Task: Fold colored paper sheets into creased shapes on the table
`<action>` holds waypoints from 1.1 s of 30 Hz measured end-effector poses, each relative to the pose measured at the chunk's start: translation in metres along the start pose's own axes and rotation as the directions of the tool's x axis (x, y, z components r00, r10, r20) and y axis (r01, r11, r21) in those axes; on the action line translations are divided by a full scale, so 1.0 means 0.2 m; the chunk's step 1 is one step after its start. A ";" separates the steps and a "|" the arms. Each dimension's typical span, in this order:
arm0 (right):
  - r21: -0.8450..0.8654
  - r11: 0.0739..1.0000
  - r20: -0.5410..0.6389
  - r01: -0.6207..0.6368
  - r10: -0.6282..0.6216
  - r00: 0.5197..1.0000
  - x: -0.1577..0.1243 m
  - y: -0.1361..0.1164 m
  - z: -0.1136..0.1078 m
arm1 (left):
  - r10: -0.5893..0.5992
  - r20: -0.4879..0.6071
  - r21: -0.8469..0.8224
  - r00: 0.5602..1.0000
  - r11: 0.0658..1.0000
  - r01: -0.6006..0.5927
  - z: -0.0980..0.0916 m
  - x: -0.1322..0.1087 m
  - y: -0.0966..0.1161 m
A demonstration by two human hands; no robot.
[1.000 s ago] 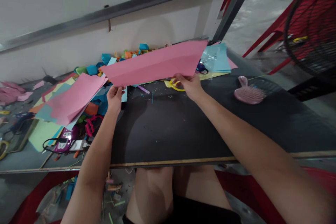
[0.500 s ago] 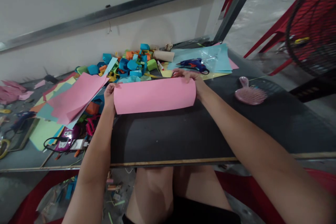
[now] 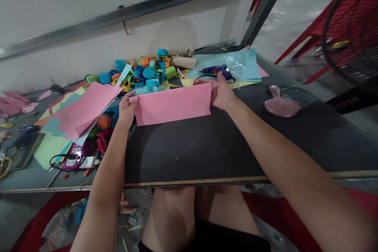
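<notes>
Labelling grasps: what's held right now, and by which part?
A pink sheet. Left hand pinches it near the upper left corner; right hand touches its right edge, but whether it grips there can't be told.

No text, label, brand or number can be read. The glossy purple plastic device with a black cord (image 3: 77, 154) at the left shows pale patches too small and blurred to make out. Any lettering on the blue-and-orange plastic glue gun (image 3: 220, 71) or the slim white marker with red on it (image 3: 180, 73) is too small to tell.
</notes>
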State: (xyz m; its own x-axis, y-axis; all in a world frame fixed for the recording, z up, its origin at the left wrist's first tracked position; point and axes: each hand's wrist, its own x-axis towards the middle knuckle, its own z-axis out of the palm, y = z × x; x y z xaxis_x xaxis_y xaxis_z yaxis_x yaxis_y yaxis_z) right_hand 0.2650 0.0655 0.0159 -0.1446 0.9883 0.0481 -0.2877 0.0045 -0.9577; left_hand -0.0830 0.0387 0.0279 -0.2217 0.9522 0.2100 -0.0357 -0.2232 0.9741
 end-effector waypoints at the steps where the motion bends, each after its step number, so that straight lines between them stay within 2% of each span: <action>1: -0.011 1.000 -0.005 -0.001 0.001 1.000 0.00 0.02 -0.01 | -0.003 -0.007 -0.002 1.000 1.000 0.003 0.00 0.00 0.00; 5: -0.129 0.990 -0.042 0.057 -0.063 0.997 0.01 0.09 -0.01 | 0.008 -0.068 0.021 0.998 1.000 -0.007 0.00 0.01 -0.01; 9: -0.179 0.977 -0.063 0.113 -0.126 0.990 0.00 0.10 0.01 | 0.065 -0.116 0.075 0.991 0.996 -0.057 -0.01 0.01 -0.02; 11: -0.194 0.970 -0.082 0.144 -0.162 0.983 0.00 0.09 0.02 | 0.059 -0.104 0.061 0.993 0.997 -0.052 0.00 0.01 -0.01; 15: -0.189 0.958 -0.148 0.215 -0.244 0.958 0.00 0.08 0.01 | 0.003 -0.001 0.002 1.000 1.000 -0.003 0.02 -0.01 0.01; 17: -0.155 0.958 -0.164 0.242 -0.267 0.950 0.01 0.08 0.01 | 0.011 0.003 -0.004 1.000 1.000 -0.011 0.03 -0.02 0.02; 21: -0.105 0.967 -0.116 0.231 -0.242 0.963 0.00 0.08 0.03 | 0.137 -0.110 0.018 0.984 0.991 -0.136 0.01 -0.02 0.05; 24: -0.146 0.970 -0.075 0.195 -0.208 0.975 -0.01 0.07 0.04 | 0.200 -0.182 0.062 0.963 0.980 -0.191 -0.02 0.00 0.06; 27: -0.188 0.954 -0.116 0.234 -0.258 0.959 0.00 0.07 0.04 | 0.134 -0.175 0.042 0.975 0.991 -0.129 -0.02 0.01 0.06; 30: -0.183 0.942 -0.196 0.283 -0.317 0.928 0.02 0.08 0.03 | 0.040 -0.072 0.015 0.997 0.999 -0.039 -0.01 0.00 0.06; 33: -0.172 0.950 -0.200 0.262 -0.294 0.935 0.03 0.09 0.01 | 0.048 -0.089 0.021 0.995 0.999 -0.046 0.01 -0.01 0.06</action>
State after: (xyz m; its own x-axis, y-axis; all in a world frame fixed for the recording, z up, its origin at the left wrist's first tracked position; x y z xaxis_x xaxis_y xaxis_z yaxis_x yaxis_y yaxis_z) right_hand 0.2568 0.0715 -0.0006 0.1391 0.9528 0.2698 -0.1479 0.2894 -0.9457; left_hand -0.0819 0.0350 0.0391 -0.3093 0.9180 0.2484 -0.0046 -0.2627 0.9649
